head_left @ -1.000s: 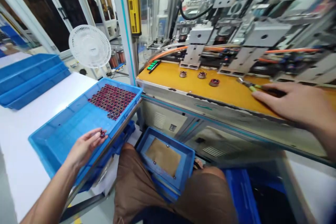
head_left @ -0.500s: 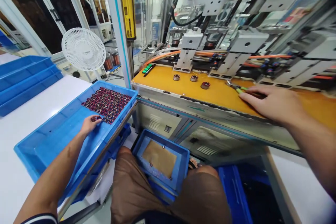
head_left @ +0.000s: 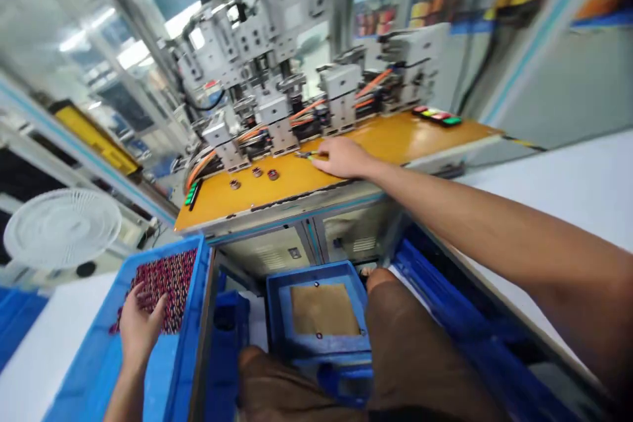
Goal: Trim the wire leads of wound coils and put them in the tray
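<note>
My left hand (head_left: 137,324) is over the small dark red ring-shaped parts (head_left: 171,283) in a long blue bin (head_left: 165,359). Its thumb stands apart from the fingers, and nothing shows in the grasp. On the yellow worktop (head_left: 222,201), my right hand (head_left: 342,157) closes around the green handles of a pair of pliers (head_left: 307,155), whose metal jaws point left. Left of the pliers sit three small round wound cores: one (head_left: 273,175) with a dark red top, a second (head_left: 256,172) and a third (head_left: 235,184).
Machine heads with clamping blocks (head_left: 273,112) stand along the worktop's back. A green-buttoned strip (head_left: 192,193) lies at its left end, a coloured-button strip (head_left: 438,116) at its right. Below, a blue tray (head_left: 279,323) holds cardboard (head_left: 324,310) and a few small parts. A white fan (head_left: 63,227) stands left.
The view has swung to the right. My left hand's fingers have gone from a pinch at the edge of the parts to spread above them. My right hand stays at the pliers.
</note>
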Tool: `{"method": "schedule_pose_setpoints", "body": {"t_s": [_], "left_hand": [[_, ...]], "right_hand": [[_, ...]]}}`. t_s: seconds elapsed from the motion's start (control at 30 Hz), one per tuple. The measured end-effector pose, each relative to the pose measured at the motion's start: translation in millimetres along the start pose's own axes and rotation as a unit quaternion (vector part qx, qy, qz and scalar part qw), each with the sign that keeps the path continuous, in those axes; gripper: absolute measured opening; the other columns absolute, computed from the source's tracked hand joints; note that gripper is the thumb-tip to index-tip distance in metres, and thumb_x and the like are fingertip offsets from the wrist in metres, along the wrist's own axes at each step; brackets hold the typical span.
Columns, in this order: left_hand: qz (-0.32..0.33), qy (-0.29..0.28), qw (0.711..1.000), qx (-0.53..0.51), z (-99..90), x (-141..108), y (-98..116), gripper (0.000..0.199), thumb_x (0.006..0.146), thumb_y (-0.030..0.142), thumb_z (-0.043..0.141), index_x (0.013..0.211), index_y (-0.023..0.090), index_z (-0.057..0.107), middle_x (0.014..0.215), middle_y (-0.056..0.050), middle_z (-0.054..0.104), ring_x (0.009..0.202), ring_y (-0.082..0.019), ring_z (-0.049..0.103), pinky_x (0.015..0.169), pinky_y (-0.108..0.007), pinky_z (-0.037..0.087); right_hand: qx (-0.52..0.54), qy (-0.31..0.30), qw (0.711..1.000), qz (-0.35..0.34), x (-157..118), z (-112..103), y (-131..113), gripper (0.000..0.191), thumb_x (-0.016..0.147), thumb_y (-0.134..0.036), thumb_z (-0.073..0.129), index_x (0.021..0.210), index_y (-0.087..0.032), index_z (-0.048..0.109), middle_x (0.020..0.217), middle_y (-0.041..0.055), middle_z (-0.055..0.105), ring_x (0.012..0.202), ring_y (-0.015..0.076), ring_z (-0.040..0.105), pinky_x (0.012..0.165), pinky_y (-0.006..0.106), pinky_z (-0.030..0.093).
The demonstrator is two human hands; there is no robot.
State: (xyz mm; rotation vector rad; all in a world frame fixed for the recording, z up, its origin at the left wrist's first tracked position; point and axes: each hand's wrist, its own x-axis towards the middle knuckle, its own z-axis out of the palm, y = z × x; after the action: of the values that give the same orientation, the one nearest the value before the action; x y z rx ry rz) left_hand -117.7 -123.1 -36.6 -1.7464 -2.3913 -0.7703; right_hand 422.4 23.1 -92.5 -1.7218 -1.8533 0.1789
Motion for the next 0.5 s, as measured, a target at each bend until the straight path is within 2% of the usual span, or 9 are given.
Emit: {"method": "schedule_pose_setpoints", "body": {"t_s": [0.07, 0.17, 0.27, 0.37, 0.43, 0.5], "left_hand": [[0.09, 0.012, 0.996, -0.004, 4.0, 19.4, 58.6, 0.076, 0.073, 0.055, 0.067, 0.136, 0.016, 0.047, 0.108, -0.013, 0.065, 0.09, -0.03, 0.066, 0.085, -0.045, 0.055], [0.178, -0.002, 0.984, -0.026, 31.1, 38.3, 148.4, 0.069, 0.077, 0.053, 0.067, 0.137, 0.022, 0.049, 0.119, -0.011, 0.064, 0.107, -0.029, 0.063, 0.097, -0.041, 0.049], [0.178, -0.045, 0.981, -0.058, 69.5, 56.3, 216.2, 0.064, 0.075, 0.043, 0.073, 0.131, 0.02, 0.054, 0.109, -0.009, 0.069, 0.102, -0.027, 0.065, 0.095, -0.039, 0.049], [0.117, -0.062, 0.987, -0.089, 103.1, 74.3, 253.8, 0.069, 0.071, 0.038, 0.08, 0.131, 0.014, 0.054, 0.102, -0.01, 0.07, 0.096, -0.027, 0.067, 0.091, -0.044, 0.05], [0.08, -0.058, 0.988, -0.115, 117.4, 82.4, 265.7, 0.061, 0.076, 0.038, 0.077, 0.128, 0.014, 0.055, 0.102, -0.009, 0.07, 0.098, -0.026, 0.066, 0.094, -0.047, 0.048], [0.06, -0.051, 0.986, -0.15, 122.6, 85.1, 270.2, 0.049, 0.081, 0.036, 0.073, 0.123, 0.015, 0.058, 0.102, -0.007, 0.069, 0.099, -0.025, 0.065, 0.096, -0.049, 0.047]], "right_hand": [[0.016, 0.02, 1.0, 0.002, 5.9, -1.6, 4.4, 0.033, 0.084, -0.04, 0.061, 0.09, -0.011, 0.077, 0.102, 0.0143, 0.076, 0.099, 0.025, 0.064, 0.083, 0.029, 0.043], [0.027, 0.047, 0.998, -0.013, 7.3, -3.6, 6.7, 0.036, 0.083, -0.043, 0.063, 0.087, -0.011, 0.077, 0.097, 0.0146, 0.076, 0.093, 0.0239, 0.065, 0.082, 0.029, 0.045], [0.029, 0.096, 0.994, -0.042, 0.5, -6.6, 4.3, 0.04, 0.087, -0.047, 0.06, 0.095, -0.011, 0.075, 0.1, 0.0137, 0.075, 0.094, 0.0234, 0.066, 0.085, 0.031, 0.048], [0.03, 0.196, 0.978, -0.06, -9.3, -10.5, 2.7, 0.045, 0.094, -0.045, 0.048, 0.114, -0.009, 0.068, 0.121, 0.0178, 0.068, 0.116, 0.0265, 0.059, 0.103, 0.038, 0.043], [0.035, 0.257, 0.963, -0.071, -15.1, -11.6, 2.4, 0.047, 0.094, -0.044, 0.046, 0.12, -0.009, 0.063, 0.129, 0.0207, 0.062, 0.125, 0.0298, 0.052, 0.109, 0.045, 0.039], [0.043, 0.294, 0.951, -0.087, -18.9, -10.7, 2.1, 0.046, 0.091, -0.045, 0.049, 0.118, -0.011, 0.063, 0.128, 0.0215, 0.061, 0.126, 0.0323, 0.051, 0.109, 0.049, 0.039]]}}
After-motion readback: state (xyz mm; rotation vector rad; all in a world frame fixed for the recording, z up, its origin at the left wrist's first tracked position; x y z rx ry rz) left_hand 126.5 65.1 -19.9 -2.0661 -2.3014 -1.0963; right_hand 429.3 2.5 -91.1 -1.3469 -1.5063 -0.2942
